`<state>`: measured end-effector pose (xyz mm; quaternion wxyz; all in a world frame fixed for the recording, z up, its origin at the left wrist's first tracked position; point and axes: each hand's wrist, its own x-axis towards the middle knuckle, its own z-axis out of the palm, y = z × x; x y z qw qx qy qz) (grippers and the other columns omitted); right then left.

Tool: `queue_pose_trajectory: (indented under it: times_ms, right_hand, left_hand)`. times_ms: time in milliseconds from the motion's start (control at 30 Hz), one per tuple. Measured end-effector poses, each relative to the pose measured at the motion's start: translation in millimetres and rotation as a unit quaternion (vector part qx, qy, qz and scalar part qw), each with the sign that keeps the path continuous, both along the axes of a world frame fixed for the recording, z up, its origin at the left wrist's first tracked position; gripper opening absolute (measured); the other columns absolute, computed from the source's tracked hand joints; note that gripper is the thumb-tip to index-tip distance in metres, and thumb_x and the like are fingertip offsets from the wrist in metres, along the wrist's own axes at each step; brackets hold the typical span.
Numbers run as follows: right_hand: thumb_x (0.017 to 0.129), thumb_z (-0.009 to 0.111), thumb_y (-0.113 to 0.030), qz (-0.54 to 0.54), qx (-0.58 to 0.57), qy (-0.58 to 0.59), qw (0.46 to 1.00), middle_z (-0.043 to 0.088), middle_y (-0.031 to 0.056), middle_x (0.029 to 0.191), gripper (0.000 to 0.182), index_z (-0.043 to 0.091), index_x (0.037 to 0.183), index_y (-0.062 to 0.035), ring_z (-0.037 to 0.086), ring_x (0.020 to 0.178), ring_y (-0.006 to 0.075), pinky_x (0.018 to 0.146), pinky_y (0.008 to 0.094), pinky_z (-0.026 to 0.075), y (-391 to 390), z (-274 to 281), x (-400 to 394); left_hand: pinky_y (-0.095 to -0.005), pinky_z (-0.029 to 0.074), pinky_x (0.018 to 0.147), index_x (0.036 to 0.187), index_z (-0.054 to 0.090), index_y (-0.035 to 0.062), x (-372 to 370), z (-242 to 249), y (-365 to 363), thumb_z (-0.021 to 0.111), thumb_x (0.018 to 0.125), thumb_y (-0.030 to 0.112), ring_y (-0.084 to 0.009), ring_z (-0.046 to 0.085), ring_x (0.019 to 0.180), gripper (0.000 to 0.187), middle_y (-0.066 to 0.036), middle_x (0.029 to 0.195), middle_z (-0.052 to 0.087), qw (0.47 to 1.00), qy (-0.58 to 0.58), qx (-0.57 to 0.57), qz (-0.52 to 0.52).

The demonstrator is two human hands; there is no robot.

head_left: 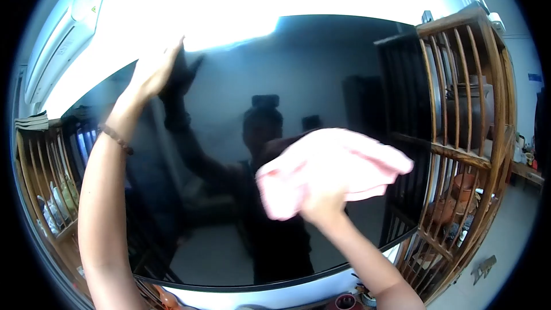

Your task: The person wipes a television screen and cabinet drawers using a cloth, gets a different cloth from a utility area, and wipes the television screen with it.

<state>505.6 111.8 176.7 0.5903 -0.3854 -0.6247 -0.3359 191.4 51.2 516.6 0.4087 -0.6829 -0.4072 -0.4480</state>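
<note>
A large black television [229, 241] with a glossy, reflective screen fills the middle of the view. My left hand [156, 72] is raised to its upper left part, fingers stretched out; glare washes out some of them. A beaded bracelet circles that wrist. Lower right of the screen's centre, my right hand [326, 200] holds a pink cloth [344, 158] spread over the glass. The cloth covers most of the fingers and is slightly blurred.
Slatted wooden shelves [488, 80] with pots flank the television on the right. Another wooden rack [40, 149] with bagged items stands left, below a white air conditioner [66, 34]. A dark red jar [345, 302] and an orange object [168, 299] sit beneath the screen.
</note>
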Motion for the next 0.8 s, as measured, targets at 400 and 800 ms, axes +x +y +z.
queue_pose_trajectory:
  times_ms: [400, 800]
  right_hand:
    - [0.102, 0.054, -0.028, 0.062, 0.088, -0.008, 0.994, 0.056, 0.0256, 0.143, 0.048, 0.058, 0.138, 0.0044, 0.05, 0.136, 0.0431, 0.117, 0.0537, 0.034, 13, -14, 51]
    - [0.09, 0.069, -0.038, -0.113, -0.001, 0.316, 0.942, 0.038, 0.0293, 0.159, 0.076, 0.046, 0.154, -0.0014, 0.037, 0.148, 0.0404, 0.125, 0.0522, 0.025, 80, -101, 163]
  left_hand:
    - [-0.0406, 0.04, 0.112, 0.136, 0.063, -0.0009, 12, -3, -11, 0.036, 0.11, 0.052, -0.0397, 0.058, 0.128, 0.065, -0.025, 0.136, 0.062, 1.0, -0.008, 0.001, -0.022]
    - [-0.0406, 0.039, 0.114, 0.135, 0.063, -0.0041, -38, -18, -31, 0.04, 0.111, 0.046, -0.0371, 0.056, 0.132, 0.06, -0.026, 0.138, 0.062, 0.999, 0.001, 0.031, -0.039]
